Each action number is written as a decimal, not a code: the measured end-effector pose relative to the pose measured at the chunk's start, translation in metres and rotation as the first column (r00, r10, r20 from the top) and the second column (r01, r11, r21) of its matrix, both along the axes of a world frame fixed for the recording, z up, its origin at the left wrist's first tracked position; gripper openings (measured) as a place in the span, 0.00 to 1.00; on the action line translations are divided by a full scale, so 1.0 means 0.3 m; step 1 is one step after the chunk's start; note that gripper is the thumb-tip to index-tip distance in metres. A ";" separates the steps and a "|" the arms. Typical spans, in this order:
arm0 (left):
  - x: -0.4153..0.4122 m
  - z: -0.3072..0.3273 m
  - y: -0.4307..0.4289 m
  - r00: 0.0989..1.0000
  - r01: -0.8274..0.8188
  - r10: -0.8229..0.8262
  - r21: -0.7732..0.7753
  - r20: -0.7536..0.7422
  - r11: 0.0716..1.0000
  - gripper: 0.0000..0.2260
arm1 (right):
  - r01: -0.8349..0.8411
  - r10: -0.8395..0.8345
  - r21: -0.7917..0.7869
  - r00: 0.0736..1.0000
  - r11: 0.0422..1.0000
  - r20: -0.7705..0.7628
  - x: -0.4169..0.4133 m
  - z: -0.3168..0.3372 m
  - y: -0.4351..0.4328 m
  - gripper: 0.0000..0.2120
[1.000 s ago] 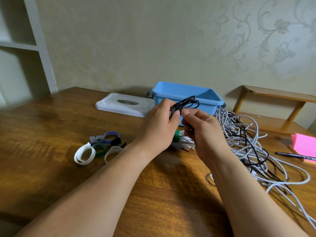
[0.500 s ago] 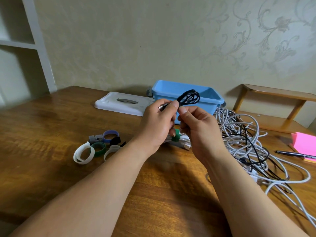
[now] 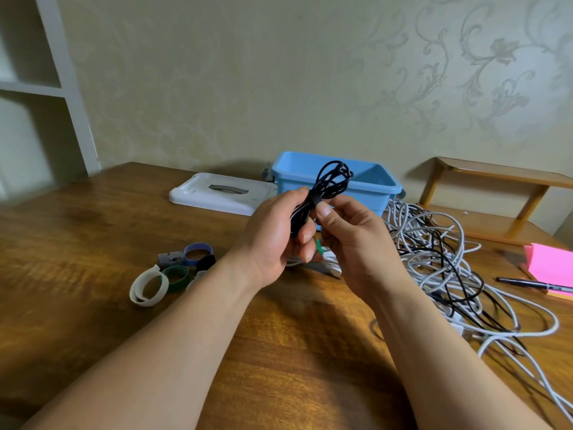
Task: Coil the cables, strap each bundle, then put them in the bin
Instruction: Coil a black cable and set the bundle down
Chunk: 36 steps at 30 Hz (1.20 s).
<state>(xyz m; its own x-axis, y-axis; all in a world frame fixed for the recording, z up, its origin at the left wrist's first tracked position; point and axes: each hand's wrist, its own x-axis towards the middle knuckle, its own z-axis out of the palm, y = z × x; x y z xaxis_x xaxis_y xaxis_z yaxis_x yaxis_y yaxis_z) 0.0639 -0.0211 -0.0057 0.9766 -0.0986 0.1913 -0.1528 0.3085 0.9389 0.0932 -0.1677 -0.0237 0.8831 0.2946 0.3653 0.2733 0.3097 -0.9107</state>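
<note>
Since a second ago the black cable bundle [image 3: 334, 180] has swung up from a low sideways tilt to stand upright, held in the air short of the blue bin [image 3: 376, 197] and not in it. I have the left hand [image 3: 274, 235] wrapped round its lower half to keep the loops together, while the right hand [image 3: 352, 240] pinches the dark strap [image 3: 317, 201] at the waist, presumably to snug it. I cannot tell whether the strap is fully fastened, since black sits on black and the fingers cover the bundle's lower end.
</note>
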 end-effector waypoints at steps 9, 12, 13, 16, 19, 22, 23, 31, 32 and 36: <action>0.021 -0.002 0.024 0.995 -0.046 0.054 0.096 -0.086 0.994 0.22 | -0.001 0.001 -0.007 1.000 1.000 0.012 -0.018 0.008 0.004 0.08; 0.027 -0.015 0.024 0.972 -0.220 0.187 0.260 0.145 0.940 0.20 | 0.162 -0.161 -0.023 0.986 0.987 0.045 -0.008 0.005 0.004 0.07; 0.022 -0.018 0.024 0.958 -0.256 0.191 0.336 0.214 0.907 0.18 | 0.203 -0.201 -0.030 0.978 0.979 0.046 -0.003 0.003 0.003 0.08; 0.012 -0.031 0.005 0.960 -0.230 0.124 0.458 0.251 0.858 0.17 | 0.258 -0.258 -0.028 0.966 0.966 0.024 0.000 0.006 -0.002 0.08; 0.020 -0.034 0.000 0.973 -0.180 0.119 0.323 0.200 0.929 0.17 | 0.204 -0.204 -0.010 0.979 0.979 0.028 -0.006 0.020 -0.005 0.08; 0.021 -0.021 0.012 0.991 -0.098 0.085 0.128 0.100 0.987 0.17 | 0.150 -0.150 -0.003 0.988 0.989 0.030 -0.010 0.020 0.001 0.08; 0.017 -0.017 0.013 0.996 -0.063 0.056 0.099 0.070 0.993 0.18 | 0.138 -0.138 0.001 0.990 0.990 0.027 -0.013 0.021 0.004 0.09; 0.000 -0.010 0.012 0.996 0.088 -0.087 0.045 -0.026 0.995 0.19 | -0.099 0.106 0.095 0.992 0.991 -0.071 -0.059 0.047 0.006 0.09; -0.001 -0.009 0.009 0.995 0.091 -0.090 0.047 -0.033 0.995 0.20 | -0.087 0.093 0.089 0.993 0.992 -0.071 -0.057 0.047 0.004 0.09; -0.009 -0.012 0.000 0.994 0.099 -0.095 0.071 -0.057 0.992 0.23 | -0.024 0.028 0.059 0.998 0.998 -0.060 -0.043 0.040 0.001 0.09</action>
<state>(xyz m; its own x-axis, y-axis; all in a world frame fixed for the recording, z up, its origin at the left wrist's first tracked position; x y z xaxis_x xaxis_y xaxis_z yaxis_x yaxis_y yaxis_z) 0.0613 -0.0210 -0.0093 0.9702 -0.2057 0.1278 -0.0745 0.2489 0.9657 0.0802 -0.1674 -0.0119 0.8964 0.2977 0.3284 0.2091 0.3693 -0.9055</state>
